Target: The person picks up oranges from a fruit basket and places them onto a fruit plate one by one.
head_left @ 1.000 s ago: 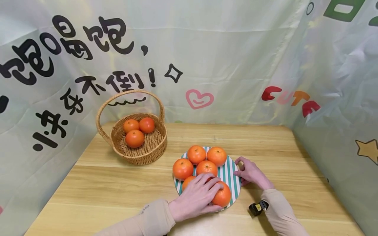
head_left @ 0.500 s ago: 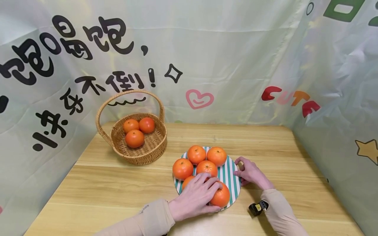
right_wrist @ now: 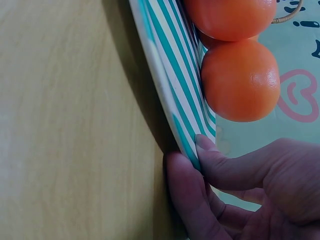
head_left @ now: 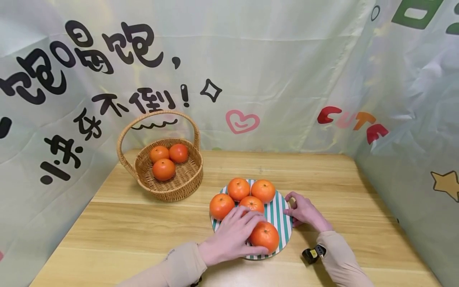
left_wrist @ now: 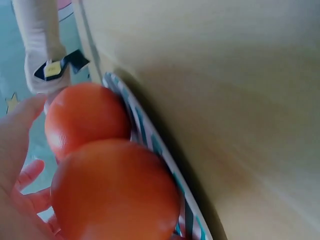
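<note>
A round plate [head_left: 279,215] with green and white stripes lies on the table, bearing several tangerines. My left hand [head_left: 231,235] is over its front left part, fingers spread behind the front tangerine [head_left: 265,236] and thumb along its near side. In the left wrist view, the left hand [left_wrist: 20,170] is beside two tangerines, its fingers loosely bent and not visibly gripping either. One tangerine is hidden beneath the hand in the head view. At the plate's right rim, my right hand [head_left: 303,210] pinches the edge between thumb and fingers, plain in the right wrist view.
A wicker basket [head_left: 175,193] with a tall handle stands at the back left with three orange fruits in it. The wooden table [head_left: 118,223] extends around the plate. Printed cloth walls [head_left: 287,79] enclose the back and sides.
My left hand has shifted slightly left and its fingers have opened away from the front tangerine, which shows more fully and sits a little further left. The right hand stays at the rim.
</note>
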### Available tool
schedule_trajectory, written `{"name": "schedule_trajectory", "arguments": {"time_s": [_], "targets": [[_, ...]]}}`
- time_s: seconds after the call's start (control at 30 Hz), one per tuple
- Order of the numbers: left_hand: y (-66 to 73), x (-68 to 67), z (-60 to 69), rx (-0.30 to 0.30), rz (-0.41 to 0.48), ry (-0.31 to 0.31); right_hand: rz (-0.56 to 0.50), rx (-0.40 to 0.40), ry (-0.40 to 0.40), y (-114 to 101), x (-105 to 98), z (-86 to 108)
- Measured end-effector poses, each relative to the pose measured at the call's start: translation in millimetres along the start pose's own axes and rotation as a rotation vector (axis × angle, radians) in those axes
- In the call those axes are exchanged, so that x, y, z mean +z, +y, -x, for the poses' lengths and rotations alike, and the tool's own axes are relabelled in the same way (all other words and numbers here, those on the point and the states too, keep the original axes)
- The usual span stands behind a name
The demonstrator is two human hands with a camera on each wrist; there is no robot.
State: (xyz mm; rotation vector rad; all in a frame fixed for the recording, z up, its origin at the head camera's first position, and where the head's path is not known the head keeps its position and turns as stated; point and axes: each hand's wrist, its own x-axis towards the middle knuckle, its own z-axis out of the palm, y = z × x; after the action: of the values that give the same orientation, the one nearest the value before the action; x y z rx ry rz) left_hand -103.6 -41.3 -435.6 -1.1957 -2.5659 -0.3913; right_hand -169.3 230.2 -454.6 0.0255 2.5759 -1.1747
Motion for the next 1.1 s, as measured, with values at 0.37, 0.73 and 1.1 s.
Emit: {"name": "schedule_trajectory", "arguments": {"time_s": [0.37, 0.73, 1.1], "targets": [[-31.3, -18.5, 0.6, -0.332, 0.430, 0.092, -0.010, 0.017, -0.004, 1, 0, -2.6], [-87.6, -40.5, 5.6, -0.583, 0.534, 0.243, -0.012, 0.019, -0.014, 0, 0, -1.0], [-173.6, -71.0, 19.2, -0.729, 0.368, 0.325, -0.003, 0.007, -0.014, -1, 0, -0.5]]}}
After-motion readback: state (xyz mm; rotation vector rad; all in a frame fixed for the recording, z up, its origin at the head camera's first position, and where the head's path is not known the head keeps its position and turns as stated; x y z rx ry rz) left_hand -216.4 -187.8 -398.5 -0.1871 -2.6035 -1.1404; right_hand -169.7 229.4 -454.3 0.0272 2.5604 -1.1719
